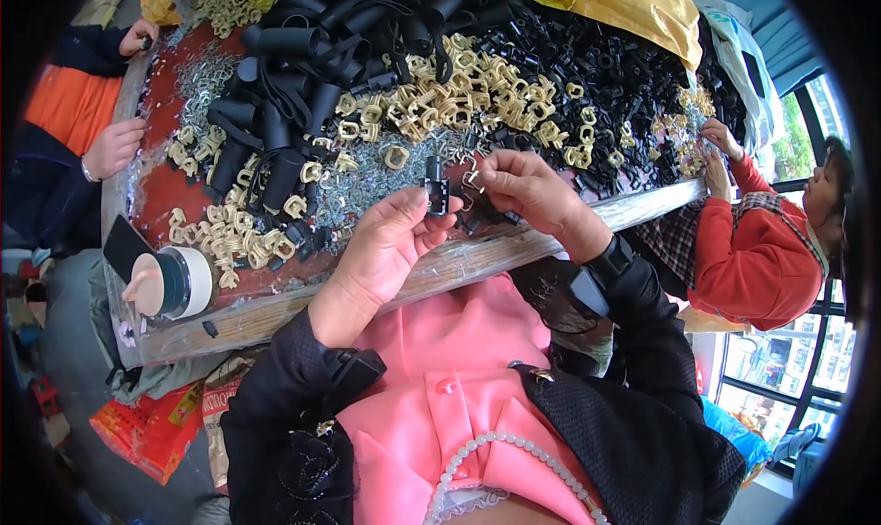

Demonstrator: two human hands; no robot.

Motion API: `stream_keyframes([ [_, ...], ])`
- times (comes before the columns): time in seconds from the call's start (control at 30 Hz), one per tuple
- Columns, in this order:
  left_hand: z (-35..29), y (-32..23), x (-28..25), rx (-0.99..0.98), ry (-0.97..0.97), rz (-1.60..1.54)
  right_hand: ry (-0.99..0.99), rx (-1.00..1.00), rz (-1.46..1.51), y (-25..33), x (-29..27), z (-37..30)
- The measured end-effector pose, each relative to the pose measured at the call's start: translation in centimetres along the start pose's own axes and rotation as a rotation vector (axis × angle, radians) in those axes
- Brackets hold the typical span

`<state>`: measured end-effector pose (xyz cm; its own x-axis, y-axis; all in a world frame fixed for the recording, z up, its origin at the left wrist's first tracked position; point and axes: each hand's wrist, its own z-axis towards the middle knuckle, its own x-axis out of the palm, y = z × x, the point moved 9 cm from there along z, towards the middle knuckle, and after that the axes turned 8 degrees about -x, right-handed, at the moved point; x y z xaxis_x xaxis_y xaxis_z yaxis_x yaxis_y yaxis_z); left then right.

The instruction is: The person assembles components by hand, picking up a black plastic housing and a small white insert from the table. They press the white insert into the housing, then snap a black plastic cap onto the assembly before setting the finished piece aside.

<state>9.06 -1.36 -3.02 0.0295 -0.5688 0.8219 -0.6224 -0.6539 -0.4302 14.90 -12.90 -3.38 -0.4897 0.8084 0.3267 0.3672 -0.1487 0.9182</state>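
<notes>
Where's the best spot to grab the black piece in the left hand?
Probably pinch the black piece by its upper end, coming from the far side: that narrow end sticks up free, while the left hand holds it lower down.

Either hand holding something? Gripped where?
Left hand holds a small black part by its lower end. Right hand: a small metal clip shows right at it; can't tell if it's pinched.
</notes>
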Motion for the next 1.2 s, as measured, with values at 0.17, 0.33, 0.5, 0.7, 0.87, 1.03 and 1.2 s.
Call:
stream_keyframes([
  [0.17, 0.0, 0.2, 1.9, -0.043, 0.129, 0.090, 0.109, 0.182, 0.334, -1.0, 3.0, -1.3],
  [0.33, -0.3, 0.4, 3.2, -0.050, 0.217, 0.211, 0.173, 0.241, 0.414, -1.6, 5.1, -2.1],
  [0.5, 0.0, 0.2, 2.0, -0.032, 0.154, 0.135, 0.023, -0.051, 0.073, 0.4, 4.4, -1.9],
  [0.7, -0.2, 0.6, 1.8, -0.062, 0.137, 0.066, -0.001, -0.808, -1.097, 6.1, 6.4, -4.5],
  [0.87, -0.2, 0.6, 1.6, -0.054, 0.112, 0.061, -0.008, -0.606, -0.869, 5.5, 4.4, -3.3],
  [1.03, -0.5, 0.5, 0.7, -0.019, 0.003, 0.011, -0.007, -0.191, -0.225, 2.6, 3.3, -2.7],
  [1.2, -0.4, 0.9, 0.9, -0.055, -0.016, 0.040, 0.024, -0.276, -0.163, 3.0, 4.4, -2.8],
])
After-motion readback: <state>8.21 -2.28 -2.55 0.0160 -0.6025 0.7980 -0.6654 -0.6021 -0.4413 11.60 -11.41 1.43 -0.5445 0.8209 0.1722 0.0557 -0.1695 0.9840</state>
